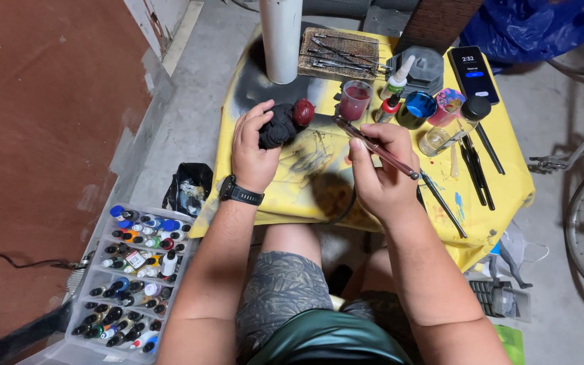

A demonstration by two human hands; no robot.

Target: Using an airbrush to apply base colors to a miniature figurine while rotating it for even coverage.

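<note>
Patterned shorts; left hand closed around dark figure (red head); right hand fingers pinching airbrush over yellow table.

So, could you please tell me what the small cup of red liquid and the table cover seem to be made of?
The cup looks like clear plastic or glass: the red liquid shows through its wall. The table cover looks like thin yellow sheet, probably plastic or coated cloth: it drapes over the edge and carries paint stains.
</note>
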